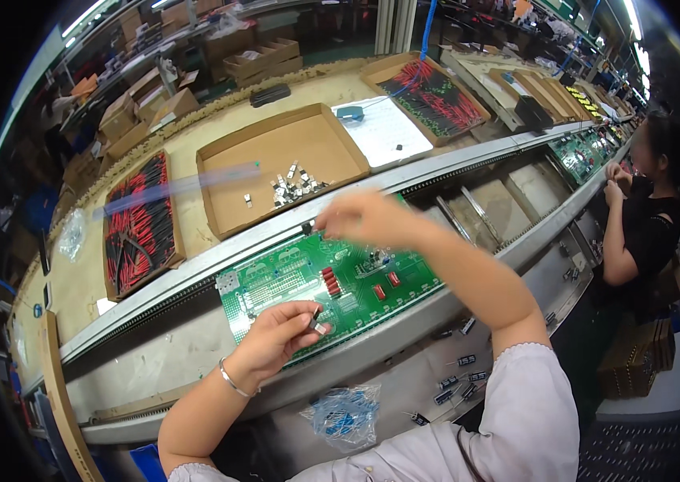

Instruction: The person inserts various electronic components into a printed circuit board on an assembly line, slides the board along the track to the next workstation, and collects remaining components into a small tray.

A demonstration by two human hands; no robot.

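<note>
The left hand [279, 333] hovers over the near edge of a green circuit board [332, 281] that lies on the conveyor line [195, 277], its fingers pinched closed on a small dark and silver component [317, 323] held just above the board; a thin metal bangle [234, 381] circles that wrist. The right hand [364, 217] is blurred above the far edge of the same board, fingers drawn together with a tiny dark part [306, 228] at their tips, though the blur makes it impossible to tell how firmly it is gripped. The board carries several red components [332, 283] near its middle. Beyond it, on the far side of the line, sits a shallow cardboard tray [275, 165] with a small heap of silver metal parts [296, 189]. To the left lies another cardboard tray of red and black wires [140, 221], and a similar tray [432, 96] stands far right. On the near ledge, a clear bag of blue parts [345, 414] lies beside loose dark capacitors [456, 381]. At the right, another person [645, 217] in a black top works further along the line.
</note>
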